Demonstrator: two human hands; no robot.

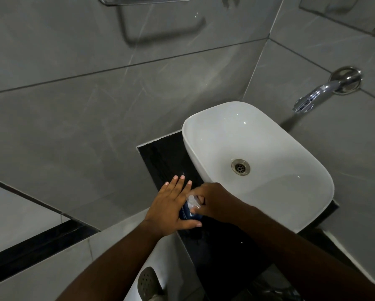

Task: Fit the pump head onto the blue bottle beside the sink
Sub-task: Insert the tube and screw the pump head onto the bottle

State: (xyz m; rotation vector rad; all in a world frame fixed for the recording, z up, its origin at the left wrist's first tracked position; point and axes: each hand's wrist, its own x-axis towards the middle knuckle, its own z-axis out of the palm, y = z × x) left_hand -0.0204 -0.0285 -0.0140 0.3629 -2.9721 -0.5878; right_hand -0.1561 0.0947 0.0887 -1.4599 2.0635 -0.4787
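The blue bottle (187,213) stands on the black counter (167,157) just left of the white sink. My left hand (171,207) lies against its left side, fingers straight and spread, thumb curled under its near side. My right hand (217,203) comes from the right and is closed on the clear pump head (193,200) at the top of the bottle. Most of the bottle is hidden between the two hands. Whether the pump head is seated on the neck cannot be told.
The white oval sink (258,161) with a metal drain (240,167) fills the counter's right part. A chrome tap (312,98) sticks out of the grey tiled wall at the right. A towel bar (145,1) hangs on the wall at top left.
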